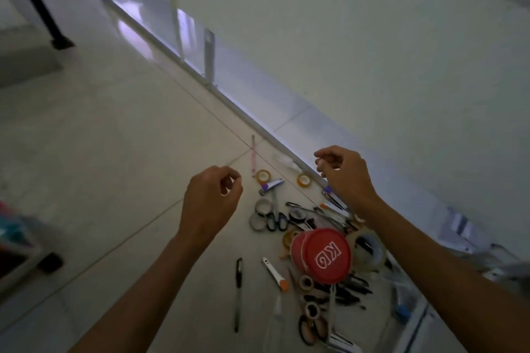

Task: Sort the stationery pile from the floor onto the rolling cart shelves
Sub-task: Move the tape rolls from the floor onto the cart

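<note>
head view: both hands are seen raised above a tiled floor (100, 129). the left hand (210, 199) is held with its fingers (232, 180) loosely curled, and nothing can be made out in them. the right hand (344, 172) is held with its fingers (324, 159) drawn together at the tips; whether something small is pinched there cannot be told. the stationery pile (315, 238) is spread on the floor below and between the hands, close to the base of a white wall (372, 37). a red round lid (327, 255) marked with white letters lies in the middle of the pile, with tape rolls (263, 213) and black-handled scissors (276, 221) just beside it. a black pen (238, 292) and a white cutter with an orange end (274, 269) lie apart at the near side. a pink pen (253, 156) lies at the far end. a corner of the rolling cart (17, 249) is seen blurred at the left edge.
</note>
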